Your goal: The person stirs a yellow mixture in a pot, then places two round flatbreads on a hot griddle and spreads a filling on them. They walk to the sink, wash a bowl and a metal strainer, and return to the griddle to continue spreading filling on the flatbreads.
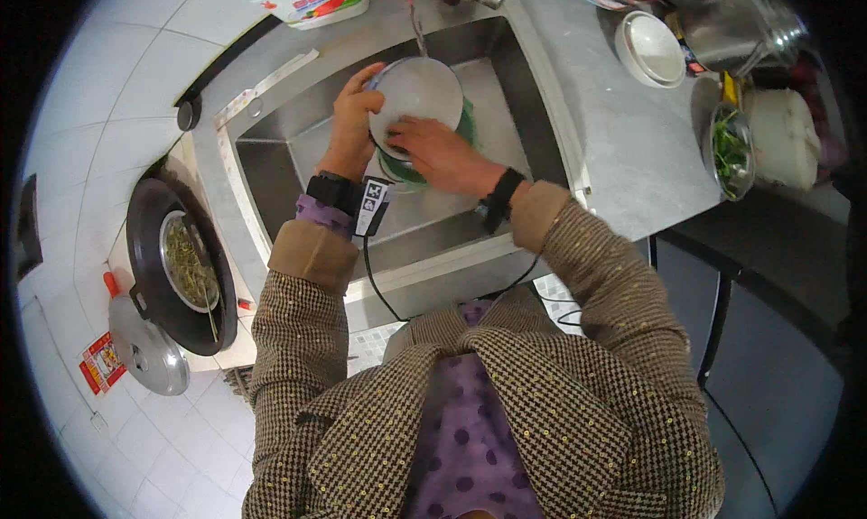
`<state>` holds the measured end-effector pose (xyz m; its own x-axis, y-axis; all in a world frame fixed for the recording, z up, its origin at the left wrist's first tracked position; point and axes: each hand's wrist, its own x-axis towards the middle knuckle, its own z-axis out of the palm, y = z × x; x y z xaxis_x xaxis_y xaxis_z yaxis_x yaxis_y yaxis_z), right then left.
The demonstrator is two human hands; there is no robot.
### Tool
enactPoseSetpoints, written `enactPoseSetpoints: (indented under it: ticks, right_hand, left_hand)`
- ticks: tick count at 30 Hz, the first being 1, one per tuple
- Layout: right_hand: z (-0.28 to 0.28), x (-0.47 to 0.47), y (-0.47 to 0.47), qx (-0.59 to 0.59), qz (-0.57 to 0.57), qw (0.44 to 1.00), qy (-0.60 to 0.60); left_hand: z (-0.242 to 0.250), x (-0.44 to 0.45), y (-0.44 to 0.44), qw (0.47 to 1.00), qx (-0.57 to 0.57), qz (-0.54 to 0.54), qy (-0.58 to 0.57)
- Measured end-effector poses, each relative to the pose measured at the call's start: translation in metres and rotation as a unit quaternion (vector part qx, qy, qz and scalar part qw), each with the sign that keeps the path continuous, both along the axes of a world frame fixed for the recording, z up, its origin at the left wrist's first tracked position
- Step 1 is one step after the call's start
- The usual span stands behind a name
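A white bowl is tilted above the sink, its inside turned up towards me. My left hand grips it by the left rim, thumb on the inner side. The fingers of my right hand press against the inside near the lower edge; whether they hold a small cloth is hidden. A thin stream of water falls at the bowl's far rim. Below it, partly covered, a green round dish rests in the stainless steel sink.
Two stacked white bowls, a steel pot and a dish of green leaves stand on the right counter. At left, a dark wok holds a plate of food. A metal lid leans beside it. A white tub stands behind the sink.
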<state>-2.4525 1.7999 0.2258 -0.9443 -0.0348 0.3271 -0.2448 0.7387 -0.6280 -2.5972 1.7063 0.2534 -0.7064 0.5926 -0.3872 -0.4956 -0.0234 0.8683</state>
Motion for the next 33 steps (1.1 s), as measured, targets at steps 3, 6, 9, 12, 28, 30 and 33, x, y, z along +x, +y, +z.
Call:
enactPoseSetpoints:
  ticks: [3, 6, 9, 12, 28, 30, 33]
  right_hand:
    - [-0.005, 0.015, 0.020, 0.108, 0.012, 0.994, -0.027]
    - [-0.021, 0.011, 0.028, 0.138, -0.016, 0.990, -0.018]
    - [-0.026, -0.007, 0.019, -0.020, -0.061, 0.990, -0.125]
    - [-0.015, -0.038, -0.004, -0.268, -0.118, 0.950, -0.108]
    - [-0.019, -0.044, -0.031, -0.207, -0.202, 0.957, -0.036]
    - [-0.017, -0.041, -0.031, -0.232, -0.167, 0.958, 0.003]
    - [-0.024, -0.029, 0.012, 0.000, -0.127, 0.992, 0.015]
  left_hand:
    - [0.003, -0.003, 0.000, 0.998, -0.041, -0.051, -0.003]
    - [-0.003, -0.002, 0.004, 0.997, -0.054, -0.054, -0.007]
    - [-0.014, -0.004, 0.007, 0.997, -0.053, -0.033, 0.036]
    - [-0.022, -0.005, 0.009, 0.994, -0.073, 0.017, 0.080]
    - [-0.011, -0.012, 0.013, 0.996, -0.031, 0.033, 0.071]
    - [-0.013, -0.018, 0.008, 0.998, -0.052, 0.024, 0.000]
    - [-0.004, -0.029, 0.002, 0.997, -0.041, -0.066, 0.011]
